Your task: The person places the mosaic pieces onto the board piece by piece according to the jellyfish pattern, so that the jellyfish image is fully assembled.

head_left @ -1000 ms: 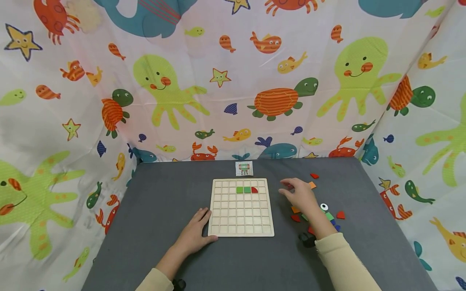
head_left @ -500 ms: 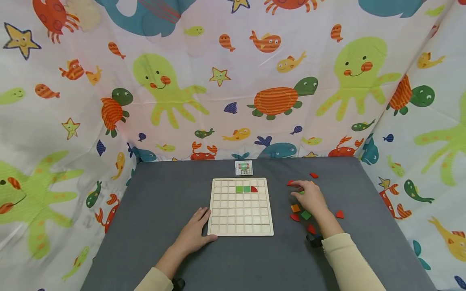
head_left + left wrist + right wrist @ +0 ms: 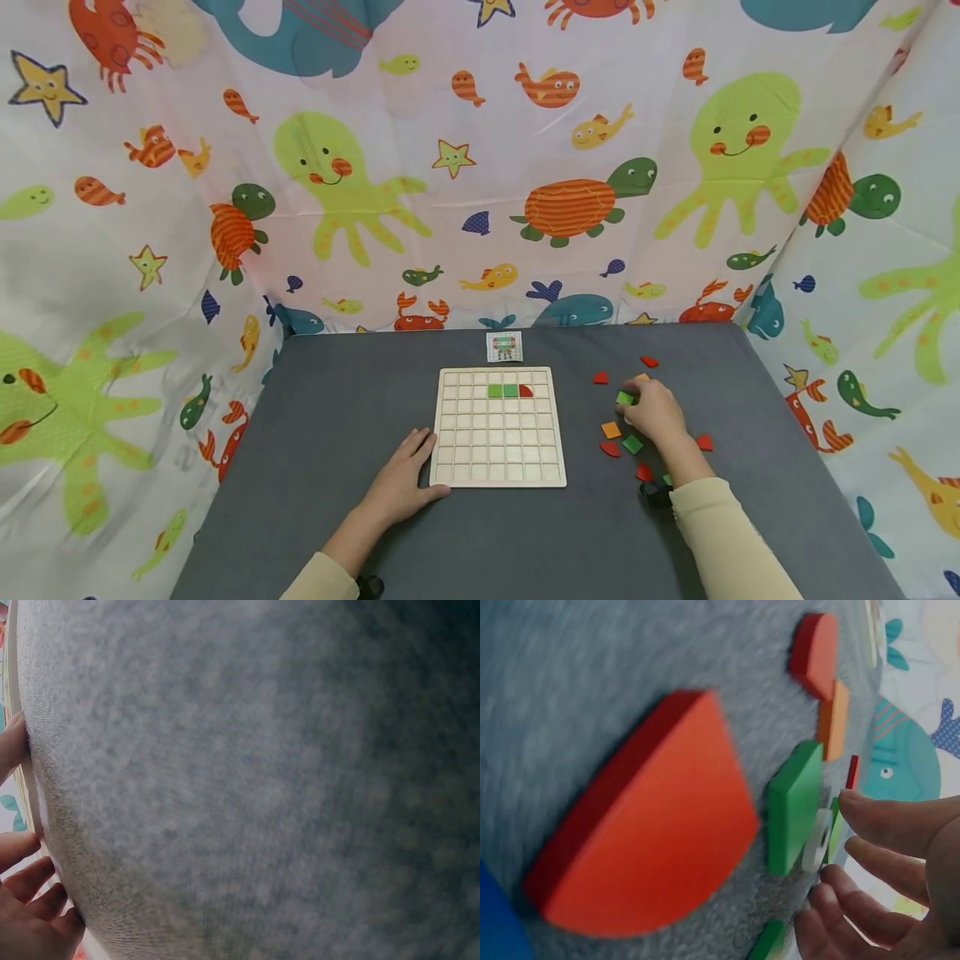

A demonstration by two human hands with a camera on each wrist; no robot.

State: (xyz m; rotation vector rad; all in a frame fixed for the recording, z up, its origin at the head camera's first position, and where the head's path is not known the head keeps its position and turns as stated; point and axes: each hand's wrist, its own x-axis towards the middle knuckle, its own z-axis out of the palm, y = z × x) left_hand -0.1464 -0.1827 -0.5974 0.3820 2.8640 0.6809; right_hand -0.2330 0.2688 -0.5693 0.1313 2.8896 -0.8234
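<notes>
A square wooden grid board (image 3: 498, 448) lies on the dark table, with two green squares (image 3: 503, 391) and a red quarter-round piece (image 3: 526, 391) in an upper row. My left hand (image 3: 401, 479) steadies the board's lower-left corner, fingers along the left edge and thumb by the bottom edge; the left wrist view shows its fingers (image 3: 30, 881) at the rim. To the right, my right hand (image 3: 656, 412) is low over loose pieces, its fingertips right by a green square (image 3: 625, 398). In the right wrist view its thumb and fingers stand apart beside a white ring-like piece (image 3: 817, 840).
Loose pieces lie round the right hand: an orange square (image 3: 611, 430), a green square (image 3: 632, 444), red pieces (image 3: 601, 378) and blue (image 3: 499, 922). A small printed card (image 3: 504, 347) lies behind the board. A sea-animal curtain (image 3: 480, 192) surrounds the table.
My right hand has moved right and slightly toward me, from beside the board to over the loose pieces. A red piece now shows where it was. The left hand stays on the board.
</notes>
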